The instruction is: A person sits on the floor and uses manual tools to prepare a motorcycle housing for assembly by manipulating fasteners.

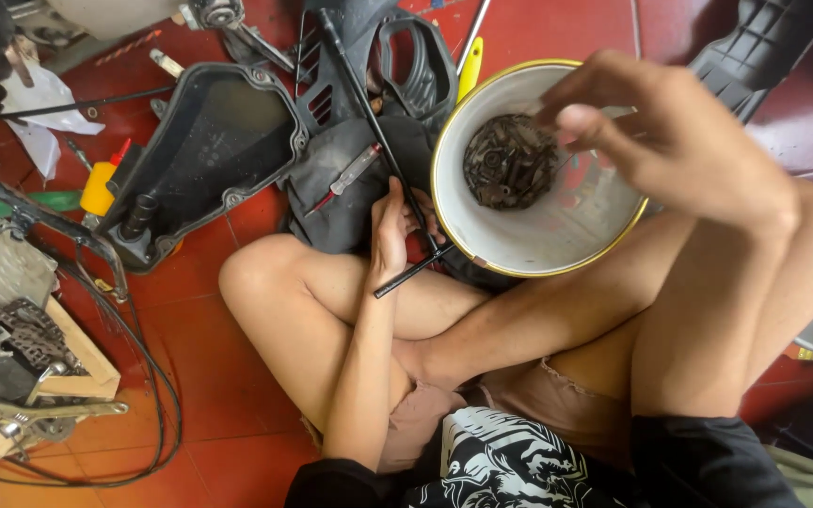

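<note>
The person's left hand [390, 230] is closing around a thin black rod [378, 141] that looks stiff, light and best gripped mid-shaft, while the right hand [670, 132] is pinching, fingertips together, over the white bucket [538, 245] of small, likely heavy metal bolts [510, 162], any pinched piece being hidden

A black plastic cover [209, 141] lies on the red floor [209, 376], a yellow bottle [101, 185] just left of it. A screwdriver [345, 176] rests on dark cloth [350, 212]. Metal parts [11, 329] and cables [143, 376] lie far left.
</note>
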